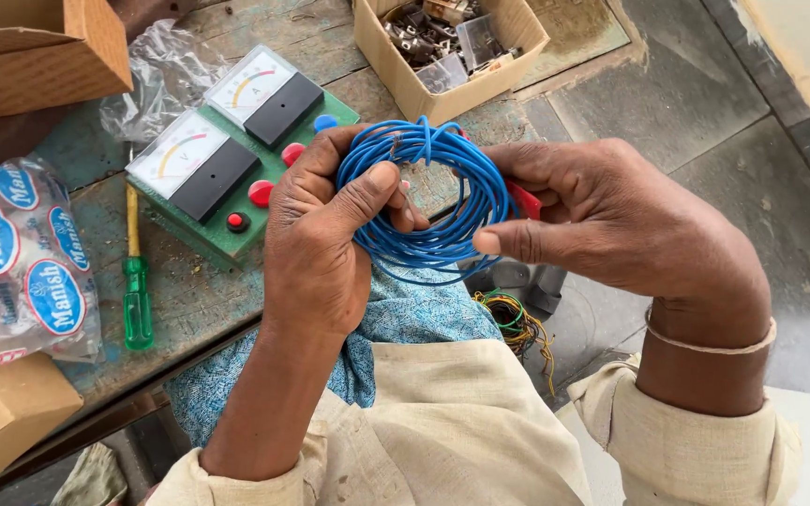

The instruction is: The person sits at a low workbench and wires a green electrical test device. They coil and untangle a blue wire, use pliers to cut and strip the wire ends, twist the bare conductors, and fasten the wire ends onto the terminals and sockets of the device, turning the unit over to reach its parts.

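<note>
1. The left hand [325,239] is closed around the near-left side of a coil of blue wire [428,201], thumb pressed across the loops and fingers curled behind them. Judging by the grip, this keeps the turns bunched so they do not spring apart.

2. The right hand [611,220] closes on the coil's right side, forefinger stretched along the loops toward the left thumb. A red tool [523,199] shows between its fingers and the wire; only a small part is visible, so its kind cannot be told. It seems to be pinched against the palm so that the fingers stay free for the wire.

3. The coil is held in the air, above the person's lap and just off the bench [194,281] edge, touching nothing but the two hands. A loose wire end shows near the top of the coil.

4. Left of the coil, on the bench, lies a green panel [236,150] with two white-faced meters, red buttons and a blue one, tilted with its dials toward the person and within easy reach.

5. Further left of the coil, a screwdriver [136,281] with a green handle lies flat beside the panel, and a printed plastic bag [21,262] sits at the bench's left end.

6. Above the coil, at the far end of the bench, an open cardboard box [447,47] holds small dark parts.

7. Below the coil, lower down by the lap, a small bundle of yellow and green wires [513,323] hangs or rests; which one cannot be told.
</note>
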